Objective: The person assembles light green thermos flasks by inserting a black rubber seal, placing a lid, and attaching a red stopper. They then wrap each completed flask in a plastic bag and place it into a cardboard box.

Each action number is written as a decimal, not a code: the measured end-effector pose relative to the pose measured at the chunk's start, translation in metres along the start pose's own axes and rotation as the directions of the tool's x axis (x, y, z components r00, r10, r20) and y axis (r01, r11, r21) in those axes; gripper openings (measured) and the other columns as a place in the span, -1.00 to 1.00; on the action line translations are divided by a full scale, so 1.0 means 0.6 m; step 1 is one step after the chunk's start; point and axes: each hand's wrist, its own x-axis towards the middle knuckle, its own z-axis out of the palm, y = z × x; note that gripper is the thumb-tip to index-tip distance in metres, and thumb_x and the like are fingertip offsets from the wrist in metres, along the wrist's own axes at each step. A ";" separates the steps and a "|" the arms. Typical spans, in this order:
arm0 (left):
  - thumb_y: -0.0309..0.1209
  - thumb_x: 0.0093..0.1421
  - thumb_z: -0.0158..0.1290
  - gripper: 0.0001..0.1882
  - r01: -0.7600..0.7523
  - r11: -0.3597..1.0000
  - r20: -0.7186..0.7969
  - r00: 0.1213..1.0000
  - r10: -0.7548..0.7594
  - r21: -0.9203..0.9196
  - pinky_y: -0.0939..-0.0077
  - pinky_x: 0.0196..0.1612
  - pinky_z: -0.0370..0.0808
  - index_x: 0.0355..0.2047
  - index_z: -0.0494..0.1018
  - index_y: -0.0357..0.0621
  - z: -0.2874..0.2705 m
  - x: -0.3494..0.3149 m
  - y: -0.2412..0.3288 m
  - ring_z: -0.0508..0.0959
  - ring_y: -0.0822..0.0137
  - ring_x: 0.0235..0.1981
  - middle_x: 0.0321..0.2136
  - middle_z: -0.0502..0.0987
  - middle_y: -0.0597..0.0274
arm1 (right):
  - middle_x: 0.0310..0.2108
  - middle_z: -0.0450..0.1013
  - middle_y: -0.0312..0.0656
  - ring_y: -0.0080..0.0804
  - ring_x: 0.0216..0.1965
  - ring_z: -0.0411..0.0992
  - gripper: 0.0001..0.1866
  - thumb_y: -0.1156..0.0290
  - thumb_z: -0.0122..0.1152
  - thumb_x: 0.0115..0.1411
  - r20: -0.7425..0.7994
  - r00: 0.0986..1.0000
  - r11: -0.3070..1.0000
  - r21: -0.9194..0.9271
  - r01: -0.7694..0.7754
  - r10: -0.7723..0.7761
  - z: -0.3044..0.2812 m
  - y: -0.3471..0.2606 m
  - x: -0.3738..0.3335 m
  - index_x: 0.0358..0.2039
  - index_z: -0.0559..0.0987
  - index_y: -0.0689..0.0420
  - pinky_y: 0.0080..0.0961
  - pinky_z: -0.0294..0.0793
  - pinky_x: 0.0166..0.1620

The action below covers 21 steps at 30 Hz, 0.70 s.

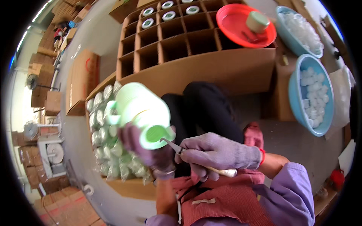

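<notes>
My left hand (pixel 136 145), in a grey-purple knitted glove, is wrapped round a pale green plastic jug (pixel 137 100). The jug is tilted with its open mouth toward me, and a handle juts from its left side. In my gloved right hand (pixel 218 151) is a hooked knife (pixel 174 146), its pale handle end sticking out below my fingers. The curved tip is right at the jug's rim; whether it touches I cannot tell. Left of the jug, a cardboard box (pixel 130 191) holds several plastic-wrapped pale green and silvery items (pixel 101 126).
Ahead stands a divided cardboard carton (pixel 203 69), several cells holding white-and-green round tops (pixel 169 16). A red basin (pixel 226 19) with a pale green cup (pixel 258 21) rests on it. To the right are a blue basin (pixel 295 96) of small white caps and another blue basin (pixel 288 32) of clear plastic pieces.
</notes>
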 end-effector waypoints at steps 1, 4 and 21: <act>0.07 0.26 0.07 -0.25 0.167 0.984 0.002 0.986 -0.167 -0.059 -0.15 0.30 0.24 0.25 0.21 -0.21 -0.017 0.020 0.004 0.30 -0.12 0.22 0.20 0.27 -0.07 | -0.62 0.42 -0.20 -0.42 -0.63 0.46 -0.74 0.27 -0.02 0.36 -0.198 0.964 0.970 -0.198 0.138 -0.177 -0.024 -0.012 -0.019 -0.24 0.50 0.21 -0.49 0.46 -0.52; -0.04 0.24 0.12 -0.22 0.425 0.659 -0.042 0.821 -0.569 -0.620 -0.03 0.35 0.20 0.33 0.15 -0.16 -0.062 0.045 -0.014 0.27 -0.01 0.29 0.25 0.26 -0.04 | -0.47 0.50 0.04 0.13 -0.43 0.48 -0.82 0.33 0.06 0.29 -0.347 0.362 0.330 -0.937 -0.109 -0.865 -0.169 -0.051 -0.033 -0.32 0.51 0.17 -0.17 0.50 -0.35; -0.05 0.34 0.02 -0.34 0.759 -0.196 0.763 0.527 -0.374 -0.621 0.27 0.31 0.26 0.24 0.29 -0.35 -0.035 -0.010 0.003 0.39 0.17 0.22 0.18 0.41 0.03 | -0.22 0.43 -0.19 -0.19 -0.12 0.44 -0.85 0.38 0.31 0.17 0.114 0.448 0.183 -0.804 0.566 -0.887 -0.069 0.076 0.053 -0.27 0.61 0.13 -0.08 0.28 0.15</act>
